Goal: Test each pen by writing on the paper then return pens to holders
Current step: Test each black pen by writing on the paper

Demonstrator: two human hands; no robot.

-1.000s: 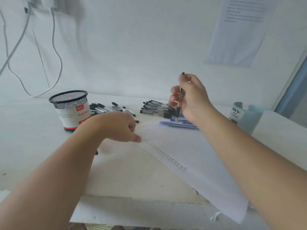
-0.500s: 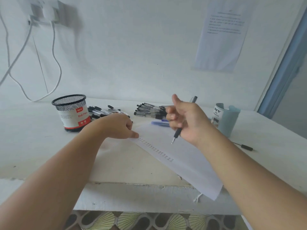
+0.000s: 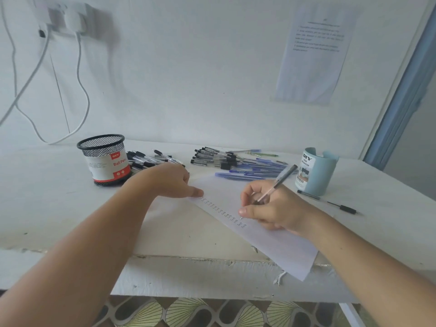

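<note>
Right hand [image 3: 271, 208] pinched a clear-barrel dark-ended ballpoint pen [image 3: 283, 177] in writing grip, tip at the white paper sheet [image 3: 278, 246] on the white table [image 3: 70, 208], beside the test-mark column [image 3: 224, 212]. Left hand [image 3: 169, 182] thumb pinned the sheet's corner, likely against sliding; curled fingers hidden, holding unclear.

Left hand [image 3: 170, 182] palm-down, right hand [image 3: 271, 210] curled

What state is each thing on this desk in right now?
Paper: flat, partly written, corner overhanging the desk.
Pen: tilted, tip on the paper.
Right hand: gripping the pen.
Left hand: pressing the paper's top corner.
Mesh cup: upright, no pens showing.
Blue holder: upright, no pens showing.
Pen piles: loose on the desk.
Lone pen: lying beside the blue holder.
</note>
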